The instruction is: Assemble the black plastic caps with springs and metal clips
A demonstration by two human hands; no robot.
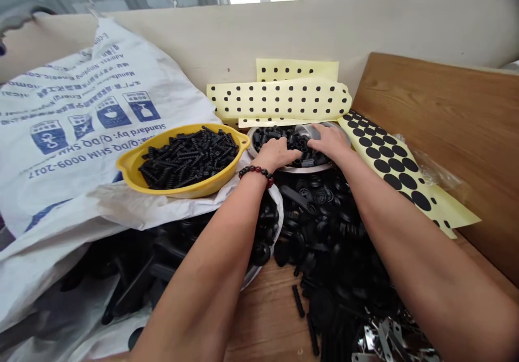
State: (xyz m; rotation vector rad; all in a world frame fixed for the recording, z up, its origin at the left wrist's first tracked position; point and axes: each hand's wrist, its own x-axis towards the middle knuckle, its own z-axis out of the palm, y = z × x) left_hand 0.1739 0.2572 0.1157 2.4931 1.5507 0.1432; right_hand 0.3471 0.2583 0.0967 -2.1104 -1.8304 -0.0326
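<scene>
Both my hands reach into a metal bowl [259, 153] of small black plastic parts [275, 135] at the back of the table. My left hand [278, 153], with a dark bead bracelet [256, 172] on the wrist, lies knuckles up on the parts, fingers curled down among them. My right hand [330, 141] rests over the bowl's right side, fingers bent into the parts. What either hand holds is hidden.
A yellow bowl [133, 170] of black ribbed pieces sits on a large white printed sack [73, 118] at left. A heap of black plastic parts [324, 232] lies under my forearms. Yellow sheets with black round stickers [284, 99] lie behind and right. Metal clips [381, 340] lie near the front.
</scene>
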